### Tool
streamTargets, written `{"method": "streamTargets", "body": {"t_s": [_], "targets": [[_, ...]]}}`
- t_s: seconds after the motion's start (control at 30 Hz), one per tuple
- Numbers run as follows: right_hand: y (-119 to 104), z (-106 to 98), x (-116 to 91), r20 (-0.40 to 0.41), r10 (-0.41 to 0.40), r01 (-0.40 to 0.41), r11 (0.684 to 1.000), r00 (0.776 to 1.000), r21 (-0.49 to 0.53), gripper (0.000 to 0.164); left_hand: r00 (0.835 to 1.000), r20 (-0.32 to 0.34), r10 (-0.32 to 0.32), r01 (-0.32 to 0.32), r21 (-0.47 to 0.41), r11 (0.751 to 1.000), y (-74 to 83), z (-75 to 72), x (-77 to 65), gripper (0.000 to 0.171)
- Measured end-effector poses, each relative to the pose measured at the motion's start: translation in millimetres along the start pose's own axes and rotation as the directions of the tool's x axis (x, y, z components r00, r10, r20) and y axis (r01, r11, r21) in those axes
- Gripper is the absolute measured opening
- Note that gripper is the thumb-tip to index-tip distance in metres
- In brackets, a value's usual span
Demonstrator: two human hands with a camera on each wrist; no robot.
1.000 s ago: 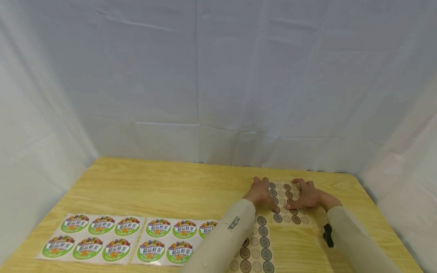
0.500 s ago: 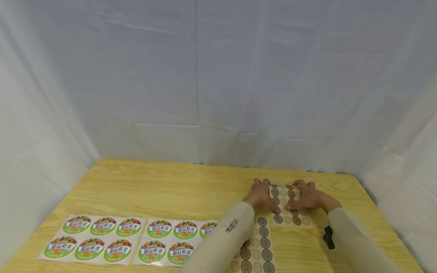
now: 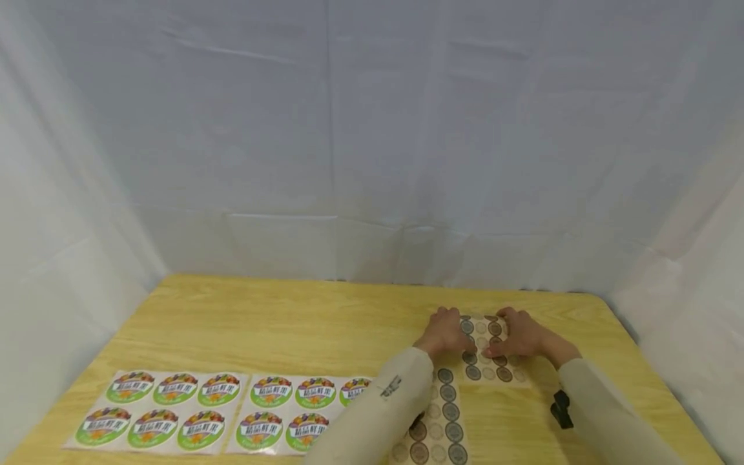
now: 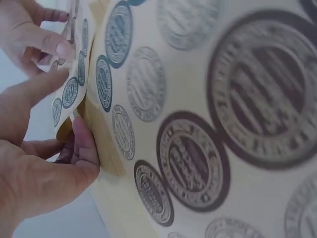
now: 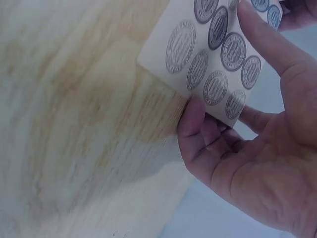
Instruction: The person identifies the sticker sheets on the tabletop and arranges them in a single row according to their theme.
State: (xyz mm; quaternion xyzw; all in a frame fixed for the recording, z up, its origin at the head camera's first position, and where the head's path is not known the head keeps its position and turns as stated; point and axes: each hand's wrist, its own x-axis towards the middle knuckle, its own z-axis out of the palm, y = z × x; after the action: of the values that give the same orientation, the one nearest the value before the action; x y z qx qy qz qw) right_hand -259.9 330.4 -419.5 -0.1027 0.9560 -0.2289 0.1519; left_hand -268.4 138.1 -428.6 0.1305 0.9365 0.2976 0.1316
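Both hands hold a sheet of round stickers [image 3: 480,341] at the right of the table, its stickers in dark, brown and pale rows. My left hand [image 3: 444,332] grips its left edge, thumb on top and fingers curled underneath, as the left wrist view shows. On the right edge, my right hand [image 3: 523,332] does the same, its thumb lying over the printed face in the right wrist view. The sheet's far part is bent up off the table, while its near end lies on the wood. A second such sticker sheet [image 3: 453,413] lies nearer, partly behind the left sleeve.
Two sheets of fruit label stickers [image 3: 152,429] [image 3: 268,413] lie at the front left, the second partly covered by the left sleeve. A white cloth [image 3: 372,129] hangs behind the wooden table [image 3: 261,323] and along both sides.
The far part of the held sheet has bent up from the table, foreshortening its top stickers. My left thumb has shifted slightly away along the left edge.
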Motion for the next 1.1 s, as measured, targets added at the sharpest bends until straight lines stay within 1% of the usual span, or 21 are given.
{"method": "streamTargets", "body": {"t_s": [0.1,0.2,0.3,0.43,0.53,0.57,0.67,0.8,0.87,0.97,1.03,1.1], "targets": [[-4.0,0.8,-1.5,-0.028,0.001,0.000,1.000,1.000,0.010,0.097,1.000,-0.021,0.023,-0.023,0.000,1.000,2.5,-1.2,2.0,0.043],[-5.7,2.6,-3.6,-0.047,0.009,-0.008,1.000,0.999,0.020,0.097,0.997,-0.063,0.046,-0.046,-0.002,0.999,3.8,-0.3,4.6,0.033],[-3.9,4.0,-5.8,-0.062,0.028,-0.026,0.999,0.998,0.032,0.098,0.992,-0.106,0.072,-0.073,-0.006,0.997,4.7,1.4,6.0,0.030],[-1.2,3.5,-10.7,-0.084,0.042,-0.039,0.999,0.996,0.035,0.098,0.982,-0.156,0.102,-0.111,-0.048,0.993,5.1,2.9,5.0,0.037],[-0.5,1.1,-16.8,-0.084,0.032,-0.031,0.999,0.996,0.014,0.098,0.973,-0.180,0.145,-0.165,-0.099,0.981,5.4,3.5,3.1,0.026],[-0.7,0.0,-19.3,-0.078,0.028,-0.028,1.000,0.997,0.006,0.097,0.971,-0.181,0.155,-0.178,-0.118,0.977,5.4,3.8,2.3,0.023],[-0.4,-3.8,-27.7,-0.052,0.004,-0.005,1.000,0.999,-0.014,0.097,0.974,-0.159,0.163,-0.195,-0.207,0.959,4.8,5.9,-1.7,0.024],[0.0,-5.2,-40.6,-0.031,-0.020,0.020,1.000,0.999,-0.012,0.095,0.985,-0.108,0.138,-0.168,-0.362,0.917,3.1,11.1,-10.2,0.047],[0.4,-3.1,-47.1,-0.026,-0.025,0.025,1.000,0.999,0.017,0.094,0.986,-0.096,0.134,-0.162,-0.425,0.891,2.8,13.6,-15.5,0.045],[0.9,1.8,-55.9,-0.017,-0.020,0.021,0.998,1.000,0.055,0.091,0.989,-0.078,0.124,-0.146,-0.482,0.864,3.1,16.4,-24.4,0.037],[1.2,4.8,-60.8,-0.006,-0.008,0.008,0.997,1.000,0.079,0.090,0.991,-0.065,0.118,-0.135,-0.505,0.853,3.5,18.7,-30.2,0.032],[1.6,7.0,-64.4,0.000,0.002,-0.002,0.996,1.000,0.089,0.088,0.992,-0.058,0.114,-0.128,-0.509,0.851,3.8,20.7,-35.4,0.028]]}}
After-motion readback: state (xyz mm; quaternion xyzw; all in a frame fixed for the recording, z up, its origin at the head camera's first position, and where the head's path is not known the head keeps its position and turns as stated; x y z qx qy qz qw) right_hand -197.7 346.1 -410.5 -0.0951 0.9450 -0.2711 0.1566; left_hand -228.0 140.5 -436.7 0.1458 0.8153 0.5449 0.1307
